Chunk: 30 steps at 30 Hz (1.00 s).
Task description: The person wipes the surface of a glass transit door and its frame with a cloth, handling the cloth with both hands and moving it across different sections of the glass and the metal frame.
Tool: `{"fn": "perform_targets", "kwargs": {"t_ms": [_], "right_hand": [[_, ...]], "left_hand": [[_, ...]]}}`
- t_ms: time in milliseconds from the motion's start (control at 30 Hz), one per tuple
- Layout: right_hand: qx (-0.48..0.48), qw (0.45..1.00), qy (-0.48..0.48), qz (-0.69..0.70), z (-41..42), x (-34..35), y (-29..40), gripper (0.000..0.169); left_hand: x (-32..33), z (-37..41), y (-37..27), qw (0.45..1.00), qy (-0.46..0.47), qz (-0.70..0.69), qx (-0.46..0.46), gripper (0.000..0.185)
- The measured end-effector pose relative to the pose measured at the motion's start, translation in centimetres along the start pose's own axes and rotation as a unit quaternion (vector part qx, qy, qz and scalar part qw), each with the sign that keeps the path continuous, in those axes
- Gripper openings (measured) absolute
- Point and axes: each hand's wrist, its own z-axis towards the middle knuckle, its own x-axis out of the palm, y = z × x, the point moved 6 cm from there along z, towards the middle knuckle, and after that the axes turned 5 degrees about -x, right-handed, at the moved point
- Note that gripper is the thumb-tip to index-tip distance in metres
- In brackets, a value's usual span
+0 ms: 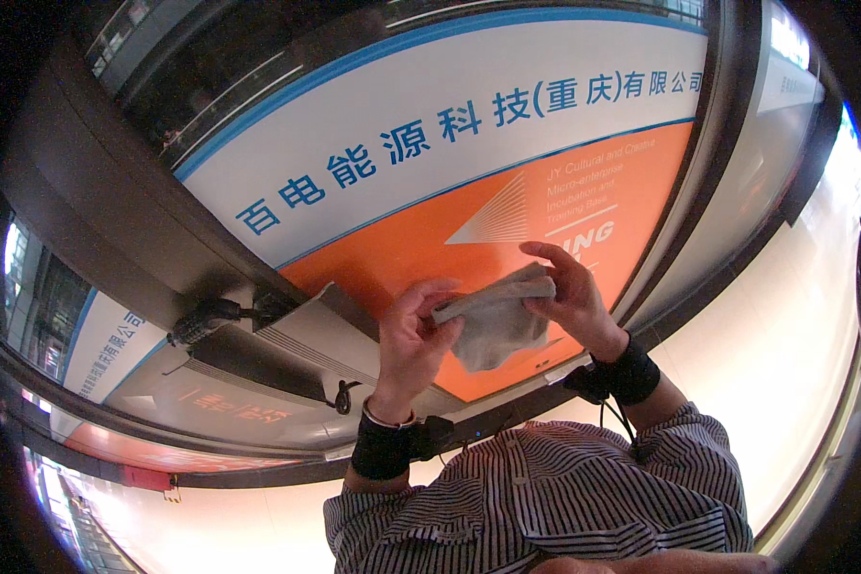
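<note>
A pale grey cloth [499,330], folded along its upper edge, hangs between my two hands. My left hand [416,337] pinches its left corner between thumb and fingers. At the cloth's right end, my right hand [570,290] holds the other upper corner with thumb and fingers, the index finger raised and bent. Behind the cloth is an orange panel [373,280] with white print, below a white band [438,143] bearing large blue writing. Both wrists wear black bands with small devices and cables.
A dark handle-like fitting [204,321] and a ridged metal plate [323,337] project at the left, with a short black cable loop [343,397] close by. Dark metal frame edges [667,316] run beside the panel. Glossy surfaces at the left show reflections.
</note>
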Motion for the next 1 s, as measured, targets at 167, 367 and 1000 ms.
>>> {"fn": "perform_targets", "kwargs": {"t_ms": [167,367,1000], "right_hand": [[0.102,0.982,0.148,-0.064,-0.6,0.2,-0.1,0.050],[0.122,0.991,0.049,0.007,-1.3,-0.9,-0.6,0.032],[0.174,0.948,0.161,0.211,-3.2,1.6,-4.9,0.087]], "left_hand": [[0.9,0.4,0.0,0.999,0.050,0.013,0.004,0.037],[1.5,1.8,1.4,0.992,0.028,-0.126,-0.001,0.037],[2.5,1.8,0.4,0.995,0.007,-0.102,0.016,0.028]]}}
